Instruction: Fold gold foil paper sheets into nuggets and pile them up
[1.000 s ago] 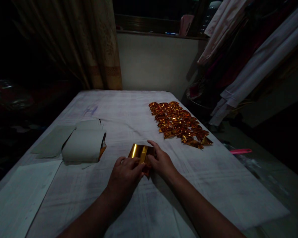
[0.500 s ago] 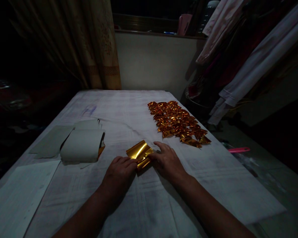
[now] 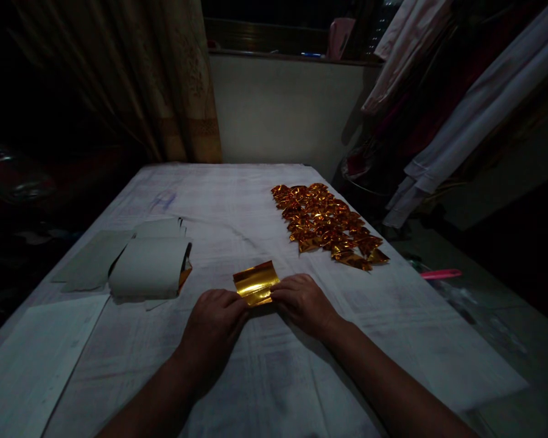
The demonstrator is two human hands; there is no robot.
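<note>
A sheet of shiny gold foil paper (image 3: 256, 281) lies in front of me, with a crease running across it and its near edge folded over. My left hand (image 3: 217, 316) grips its lower left corner, fingers pressed together. At the right edge, my right hand (image 3: 304, 304) pinches the paper between thumb and fingers. Beyond the right hand, several folded gold foil pieces (image 3: 319, 216) sit in close rows. To the left is a stack of pale sheets (image 3: 148, 267), curled over, with gold showing at its right side.
A pale checked cloth (image 3: 265, 389) covers the table. A white sheet (image 3: 31, 359) lies at the near left, and flat grey-green sheets (image 3: 94, 258) rest beside the stack. Clothes (image 3: 456, 128) hang at the right, near a pink-handled object (image 3: 441, 274). A curtain (image 3: 173, 91) hangs behind.
The gold foil paper has turned so its edges lie straighter between my hands. My right hand's fingers, raised and spread before, have come down together on its right edge.
</note>
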